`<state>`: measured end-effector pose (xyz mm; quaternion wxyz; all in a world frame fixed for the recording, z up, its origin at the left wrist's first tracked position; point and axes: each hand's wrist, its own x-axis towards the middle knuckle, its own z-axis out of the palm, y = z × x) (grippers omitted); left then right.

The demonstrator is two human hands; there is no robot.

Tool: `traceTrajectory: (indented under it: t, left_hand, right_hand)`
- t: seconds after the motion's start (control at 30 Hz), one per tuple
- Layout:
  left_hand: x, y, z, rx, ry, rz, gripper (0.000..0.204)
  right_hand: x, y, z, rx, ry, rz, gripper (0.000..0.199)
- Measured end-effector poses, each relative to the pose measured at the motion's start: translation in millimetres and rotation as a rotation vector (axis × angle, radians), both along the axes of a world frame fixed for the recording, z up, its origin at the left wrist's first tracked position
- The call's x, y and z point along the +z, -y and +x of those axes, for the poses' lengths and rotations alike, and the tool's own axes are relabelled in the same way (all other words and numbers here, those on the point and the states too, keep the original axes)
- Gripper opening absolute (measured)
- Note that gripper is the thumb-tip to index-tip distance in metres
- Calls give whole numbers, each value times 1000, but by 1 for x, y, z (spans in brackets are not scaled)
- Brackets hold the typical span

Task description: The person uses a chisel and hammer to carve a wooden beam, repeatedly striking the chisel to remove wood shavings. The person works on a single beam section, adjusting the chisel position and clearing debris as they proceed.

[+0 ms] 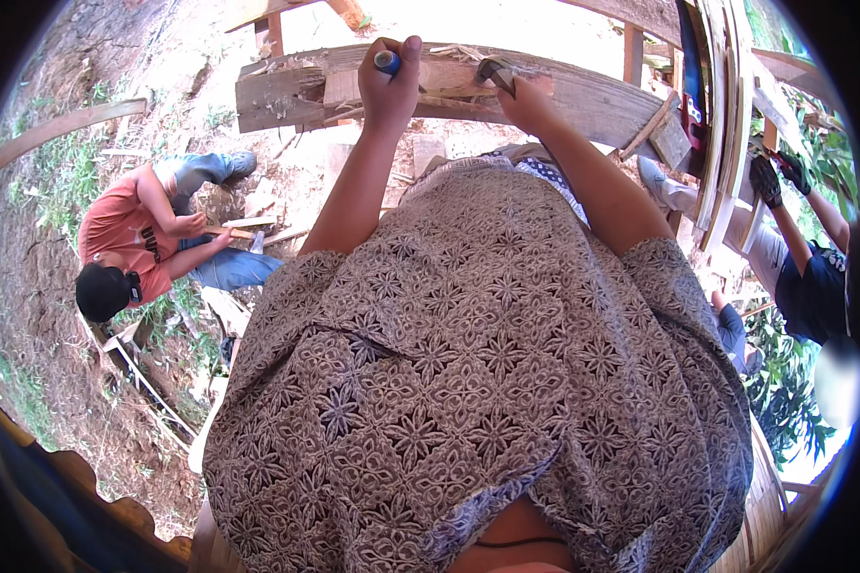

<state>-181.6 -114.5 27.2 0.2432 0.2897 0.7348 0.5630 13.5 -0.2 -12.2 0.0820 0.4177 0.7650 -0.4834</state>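
Note:
My left hand (pixel 389 91) is closed around a blue, round-ended tool handle (pixel 387 63), its thumb pointing up. The rest of that tool is hidden by the fist and the wood below. To its right, my right hand (pixel 528 103) grips a dark tool with a metal head (pixel 496 74); its exact kind is too small to tell. Both hands are over a thick wooden beam (pixel 583 100) lying crosswise in front of me. Wood chips and rough, splintered patches show on the beam's upper face, around and between my hands.
At left, a person in an orange shirt (pixel 124 224) sits low, holding a thin wood strip (pixel 229 231). At right, another person's gloved hands (pixel 766 180) are beside long upright wooden strips (pixel 726 124). Wood scraps (pixel 258 202) litter the ground. A wood block (pixel 671 143) leans near the beam's right end.

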Motion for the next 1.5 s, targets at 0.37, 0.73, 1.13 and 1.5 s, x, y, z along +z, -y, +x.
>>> traceTrajectory:
  t: [0.37,0.73,1.13,1.5]
  left_hand:
    - [3,6,-4,-34,-24,14,39]
    - [4,9,1,-84,-68,-45,31]
    - [-10,30,17,-134,-128,-36,27]
    - [-42,-3,23,-70,-168,1,19]
  right_hand:
    - [-25,2,0,7,12,6,37]
    - [-13,10,-2,6,-72,11,36]
    - [76,5,-26,79,-162,105,37]
    - [134,3,-22,260,-357,306,27]
